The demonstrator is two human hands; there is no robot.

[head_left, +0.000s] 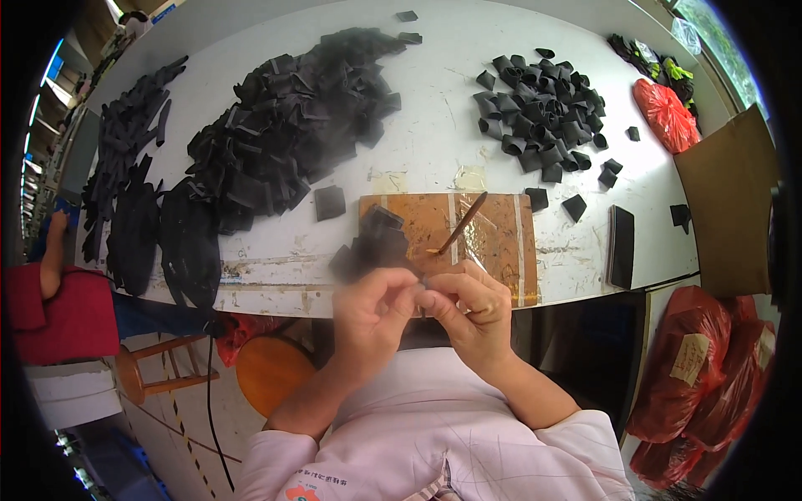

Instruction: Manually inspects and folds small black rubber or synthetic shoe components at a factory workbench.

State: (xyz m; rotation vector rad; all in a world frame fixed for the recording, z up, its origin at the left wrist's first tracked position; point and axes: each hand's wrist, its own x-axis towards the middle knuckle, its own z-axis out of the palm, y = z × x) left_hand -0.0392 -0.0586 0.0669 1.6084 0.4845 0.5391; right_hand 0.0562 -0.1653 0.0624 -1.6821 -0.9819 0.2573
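My left hand (365, 311) and my right hand (474, 311) meet in front of my chest at the table's near edge. Their fingertips are pinched together on a small dark piece (423, 286), mostly hidden by the fingers. Just beyond them lies a brown board (503, 250) with clear tape strips. A thin dark stick with a light, brush-like tip (464, 221) rests on it at a slant. Several flat black fabric-like pieces (372, 242) lie over the board's left side, close to my left hand.
A big heap of flat black pieces (284, 125) covers the table's left. Black pieces curled into loops (543, 117) form a pile at the far right. A dark phone-like slab (621, 246) lies at right. Red bags (685, 359) stand beside the table; a stool (167, 367) is at left.
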